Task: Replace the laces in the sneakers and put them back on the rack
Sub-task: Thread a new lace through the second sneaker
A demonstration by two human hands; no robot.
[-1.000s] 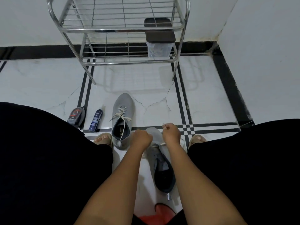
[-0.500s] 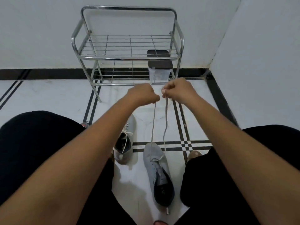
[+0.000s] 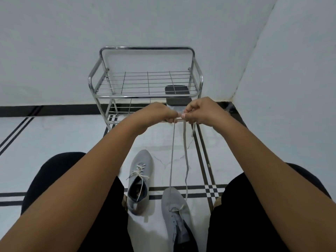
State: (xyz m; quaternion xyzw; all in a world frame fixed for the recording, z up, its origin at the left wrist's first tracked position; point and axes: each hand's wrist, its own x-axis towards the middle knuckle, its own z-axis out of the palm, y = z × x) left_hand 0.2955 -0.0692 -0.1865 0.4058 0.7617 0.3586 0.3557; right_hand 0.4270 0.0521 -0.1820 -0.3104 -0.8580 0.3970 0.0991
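Two grey sneakers (image 3: pixel 139 180) (image 3: pixel 177 213) on the floor, one metal rack (image 3: pixel 145 84) with two shelves, one dark-lidded box (image 3: pixel 177 99), two hands (image 3: pixel 160 113) (image 3: pixel 201 110), one loose lace (image 3: pixel 171 157).

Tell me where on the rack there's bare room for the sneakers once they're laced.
The rack's top shelf wires show bare across their width. On the lower shelf, the left part shows bare; its right end holds a dark-lidded container, and both hands, left and right, hide its middle. The two sneakers, laced and half-laced, crowd the floor between the knees.
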